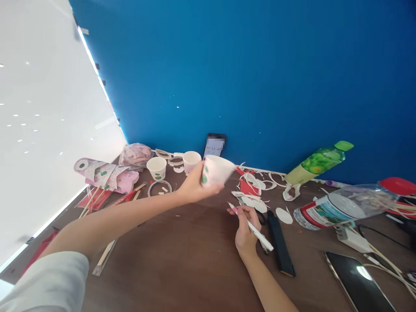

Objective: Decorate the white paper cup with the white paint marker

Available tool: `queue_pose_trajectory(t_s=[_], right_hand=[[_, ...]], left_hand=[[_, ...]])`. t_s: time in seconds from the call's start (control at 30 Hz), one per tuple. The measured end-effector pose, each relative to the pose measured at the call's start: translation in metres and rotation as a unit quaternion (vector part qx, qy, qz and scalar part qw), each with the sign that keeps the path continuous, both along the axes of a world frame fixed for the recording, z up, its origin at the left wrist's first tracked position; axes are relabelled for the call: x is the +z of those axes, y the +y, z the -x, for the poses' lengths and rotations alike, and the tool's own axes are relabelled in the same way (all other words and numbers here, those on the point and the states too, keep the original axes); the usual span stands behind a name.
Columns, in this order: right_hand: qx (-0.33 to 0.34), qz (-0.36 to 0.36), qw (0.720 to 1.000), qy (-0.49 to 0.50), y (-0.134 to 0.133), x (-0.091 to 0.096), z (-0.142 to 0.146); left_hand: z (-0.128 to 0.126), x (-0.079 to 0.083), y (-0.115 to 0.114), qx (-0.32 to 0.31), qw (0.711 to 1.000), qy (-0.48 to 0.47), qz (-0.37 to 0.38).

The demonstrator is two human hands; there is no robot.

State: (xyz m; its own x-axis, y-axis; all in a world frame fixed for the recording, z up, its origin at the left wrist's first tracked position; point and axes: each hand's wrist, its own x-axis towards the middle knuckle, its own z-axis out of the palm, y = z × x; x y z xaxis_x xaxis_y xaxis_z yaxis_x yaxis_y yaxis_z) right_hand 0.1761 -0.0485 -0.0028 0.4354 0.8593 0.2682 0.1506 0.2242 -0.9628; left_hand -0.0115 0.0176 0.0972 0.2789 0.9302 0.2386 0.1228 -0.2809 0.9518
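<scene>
My left hand (pixel 196 186) is wrapped round a white paper cup (pixel 218 171) with green marks on its side. The cup is raised above the table and slightly tilted. Between the fingers of my right hand (pixel 246 229) is a white marker (pixel 260 236) with a pink tip, pointing up and left toward the cup. Two more paper cups stand behind: one with green marks (pixel 156 169) and a pinkish one (pixel 191 162), partly hidden by my left hand. White paper scraps (pixel 256 203) and part of a pair of scissors (pixel 261 218) lie just beyond my right hand.
A phone showing a timer (pixel 214 146) leans on the blue wall. To the right are a green bottle (pixel 318 162), a large clear bottle (pixel 344 206), a black case (pixel 280 245), a phone (pixel 357 281) and cables. Chopsticks (pixel 105 255) and pink packages (pixel 107 173) lie left.
</scene>
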Motion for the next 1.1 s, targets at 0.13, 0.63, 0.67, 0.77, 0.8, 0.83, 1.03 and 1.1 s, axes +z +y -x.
queue_pose_trajectory(t_s=[0.13, 0.63, 0.67, 0.77, 0.8, 0.83, 1.03, 1.1], right_hand=[[0.013, 0.004, 1.000, -0.006, 0.001, -0.001, 0.001], [-0.031, -0.030, 0.999, 0.007, -0.007, 0.013, 0.003], [-0.029, -0.041, 0.999, 0.001, -0.010, 0.016, 0.005], [-0.009, -0.069, 0.997, 0.022, -0.021, 0.024, 0.011], [-0.001, -0.072, 0.997, 0.036, -0.024, 0.025, 0.012], [0.009, -0.074, 0.997, 0.037, -0.027, 0.025, 0.014], [0.059, -0.094, 0.993, -0.040, -0.027, 0.016, 0.011], [0.077, -0.089, 0.992, -0.055, -0.025, 0.014, 0.008]], left_hand=[[0.005, 0.020, -0.008, 0.008, 0.982, -0.054, 0.183], [-0.050, -0.075, -0.043, 0.062, 0.993, -0.003, 0.096], [-0.050, -0.080, -0.045, 0.052, 0.995, 0.002, 0.081], [-0.048, -0.091, -0.045, 0.039, 0.999, 0.007, 0.036], [-0.047, -0.093, -0.044, 0.045, 0.998, 0.005, 0.039], [-0.047, -0.095, -0.043, 0.053, 0.998, 0.003, 0.044], [-0.048, -0.100, -0.043, 0.050, 0.997, -0.030, 0.047], [-0.049, -0.102, -0.044, 0.038, 0.998, -0.032, 0.033]])
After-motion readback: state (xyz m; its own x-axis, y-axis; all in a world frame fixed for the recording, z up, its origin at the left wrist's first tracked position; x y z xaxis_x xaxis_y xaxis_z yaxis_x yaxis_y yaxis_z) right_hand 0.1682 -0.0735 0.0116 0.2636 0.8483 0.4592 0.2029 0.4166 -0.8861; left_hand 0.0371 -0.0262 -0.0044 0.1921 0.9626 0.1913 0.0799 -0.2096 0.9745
